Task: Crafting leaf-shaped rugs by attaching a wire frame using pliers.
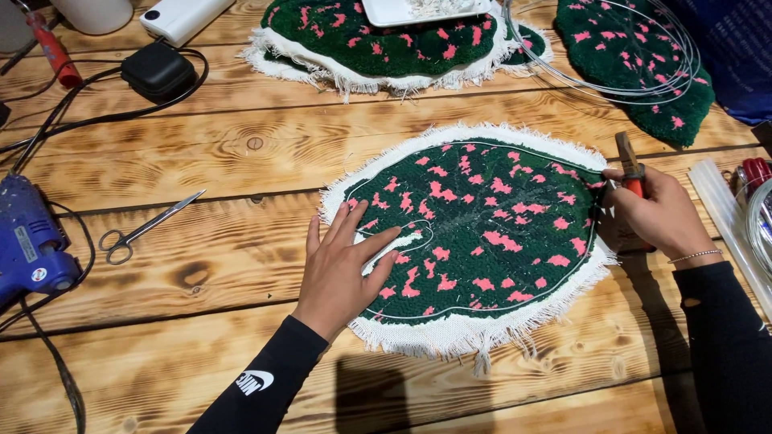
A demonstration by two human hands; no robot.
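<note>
The rug, an oval tufted piece in dark green with pink flecks and a white frayed fringe, lies flat on the bench. The left hand rests on its near-left edge, fingers spread and flat, pinning cloth rather than gripping it. Just past those fingertips a thin wire loops across the pile and seems to follow the rug's border. The right hand is closed round the pliers at the rug's far-right edge; whether the tool bites the wire there is hidden.

The rug looks soft, light and floppy: it would likely sag if lifted by one side and slide on the smooth wood unless pressed down. The fringe looks loose and apt to shed, so the denser woven band just inside it is probably the safer place to hold. The wire appears springy and thin.
</note>
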